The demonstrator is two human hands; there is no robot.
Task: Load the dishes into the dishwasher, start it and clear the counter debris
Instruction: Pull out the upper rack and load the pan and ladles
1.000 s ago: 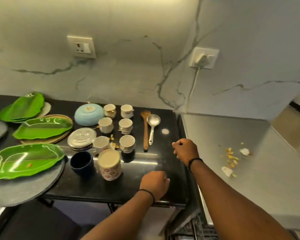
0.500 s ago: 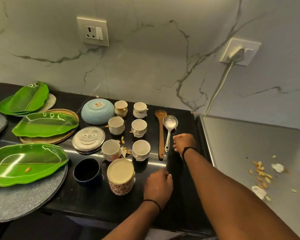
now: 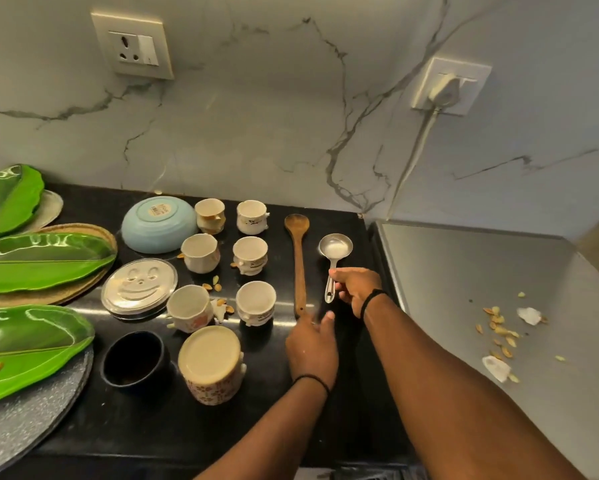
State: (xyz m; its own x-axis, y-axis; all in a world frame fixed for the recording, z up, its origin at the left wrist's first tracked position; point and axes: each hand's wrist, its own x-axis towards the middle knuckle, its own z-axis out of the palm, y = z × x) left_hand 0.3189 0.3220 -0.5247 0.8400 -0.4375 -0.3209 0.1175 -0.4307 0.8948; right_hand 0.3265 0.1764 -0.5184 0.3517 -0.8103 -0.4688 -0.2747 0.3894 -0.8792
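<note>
Gripping now: right hand (image 3: 355, 285), steel ladle (image 3: 333, 261)

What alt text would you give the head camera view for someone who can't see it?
A person's right hand grips a steel ladle on a black counter while the left hand reaches the wooden spoon beside cups and green plates.

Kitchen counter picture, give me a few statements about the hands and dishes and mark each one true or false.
1. The right hand grips the metal ladle by its handle. True.
2. The blue bowl sits right way up. False: it lies upside down, base sticker showing.
3. The wooden spoon lies left of the ladle. True.
4. The left hand holds a cup. False: it holds no cup; its fingers are at the wooden spoon's handle end.
5. Scattered scraps lie on the grey surface at right. True.
</note>
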